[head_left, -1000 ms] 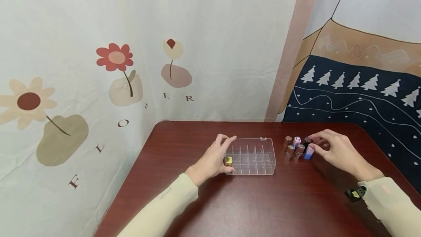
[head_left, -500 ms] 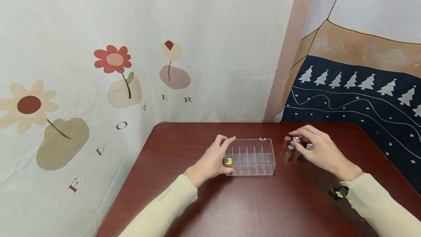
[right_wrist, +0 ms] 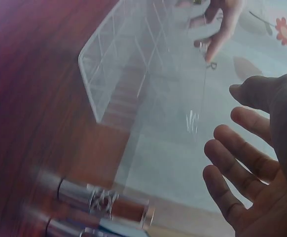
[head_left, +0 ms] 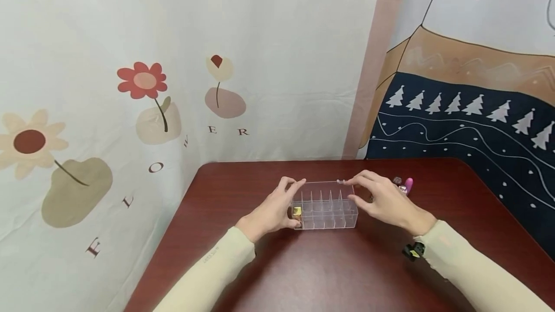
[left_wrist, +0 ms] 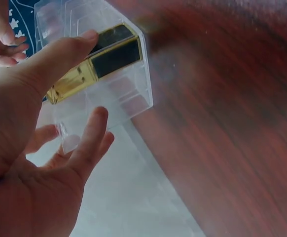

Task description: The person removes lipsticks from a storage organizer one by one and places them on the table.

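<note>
A clear plastic divided box [head_left: 329, 219] stands on the table with its clear lid [head_left: 323, 189] raised at the back. My left hand [head_left: 270, 210] holds the box's left end, thumb at the front and fingers toward the rear. In an end compartment stands a gold and black lipstick [left_wrist: 115, 52], right by my left thumb. My right hand [head_left: 383, 201] is at the lid's right edge with nothing in it; its fingers are spread loosely in the right wrist view. Whether they touch the lid, I cannot tell.
Right of the box, partly behind my right hand, are several lipstick tubes, among them a magenta one [head_left: 409, 185]. A silver and brown tube [right_wrist: 126, 210] shows in the right wrist view. The dark red table [head_left: 312, 268] meets a printed cloth backdrop [head_left: 277, 61].
My right hand has moved left, from the lipstick tubes to the lid's right edge. The left hand has kept its hold on the box. The head view has shifted slightly right.
</note>
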`<state>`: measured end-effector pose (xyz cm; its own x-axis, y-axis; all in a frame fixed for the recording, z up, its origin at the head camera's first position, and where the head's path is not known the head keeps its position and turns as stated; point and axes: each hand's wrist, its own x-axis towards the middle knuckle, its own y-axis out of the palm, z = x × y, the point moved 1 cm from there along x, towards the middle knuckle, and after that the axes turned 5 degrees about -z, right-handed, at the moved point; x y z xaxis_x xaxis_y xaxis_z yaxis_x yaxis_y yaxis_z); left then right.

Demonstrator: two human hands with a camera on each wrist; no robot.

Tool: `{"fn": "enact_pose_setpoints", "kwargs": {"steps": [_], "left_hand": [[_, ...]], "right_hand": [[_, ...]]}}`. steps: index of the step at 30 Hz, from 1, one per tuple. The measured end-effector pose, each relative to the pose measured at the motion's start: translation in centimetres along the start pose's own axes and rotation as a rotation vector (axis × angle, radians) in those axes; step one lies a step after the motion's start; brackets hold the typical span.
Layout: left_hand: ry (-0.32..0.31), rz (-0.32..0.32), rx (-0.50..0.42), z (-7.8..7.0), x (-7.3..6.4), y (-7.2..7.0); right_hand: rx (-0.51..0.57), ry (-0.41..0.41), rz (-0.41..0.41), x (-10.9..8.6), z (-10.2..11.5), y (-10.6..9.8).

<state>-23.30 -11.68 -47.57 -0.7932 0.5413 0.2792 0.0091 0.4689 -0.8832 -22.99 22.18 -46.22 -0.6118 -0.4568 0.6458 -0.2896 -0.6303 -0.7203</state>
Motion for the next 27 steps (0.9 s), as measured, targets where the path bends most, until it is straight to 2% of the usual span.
{"fn": "enact_pose_setpoints", "kwargs": {"steps": [4,9,18,27], "left_hand": [[-0.006,0.027,-0.017,0.2,0.1,-0.2],[-0.011,0.032,-0.009,0.2,0.2,-0.2],[-0.031,0.036,-0.020,0.4,0.1,-0.5],[-0.015,0.035,-0.002,0.6,0.3,-0.2]], "right_hand": [[0.000,-0.002,0.040,0.3,0.8,0.9],[0.007,0.013,0.099,0.7,1.8,1.8],[0.083,0.004,0.192,2.0,3.8,3.7],[0.109,-0.044,0.229,3.0,5.0,6.1]]}}
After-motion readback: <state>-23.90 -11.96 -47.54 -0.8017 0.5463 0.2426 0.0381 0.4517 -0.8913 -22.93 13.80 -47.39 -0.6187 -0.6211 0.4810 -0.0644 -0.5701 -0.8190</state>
